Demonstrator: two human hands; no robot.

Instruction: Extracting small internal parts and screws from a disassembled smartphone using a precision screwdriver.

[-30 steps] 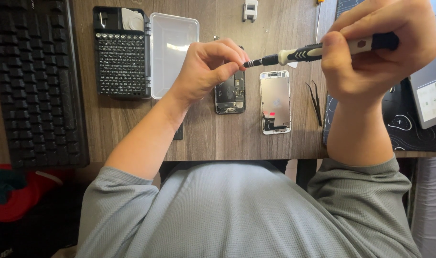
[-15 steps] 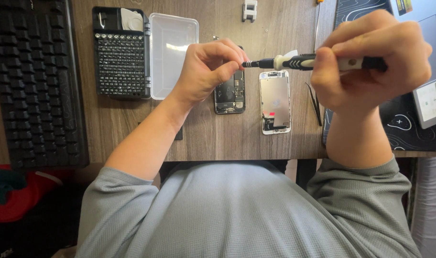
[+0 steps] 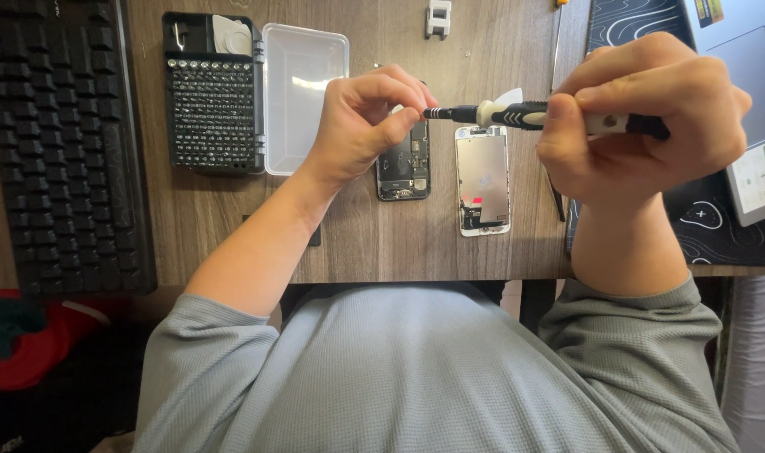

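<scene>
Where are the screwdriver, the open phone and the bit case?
screwdriver [image 3: 517,114]: head view, on its handle.
open phone [image 3: 404,164]: head view, on its exposed insides.
bit case [image 3: 213,109]: head view, on the bit rows.

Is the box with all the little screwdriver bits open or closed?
Open. The bit case on the wooden desk has its clear lid flipped flat to the side, and the rows of bits show.

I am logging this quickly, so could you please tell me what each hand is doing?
Left hand: fingertips pinched at the tip of the black-and-white precision screwdriver.
Right hand: closed around its handle.
</scene>
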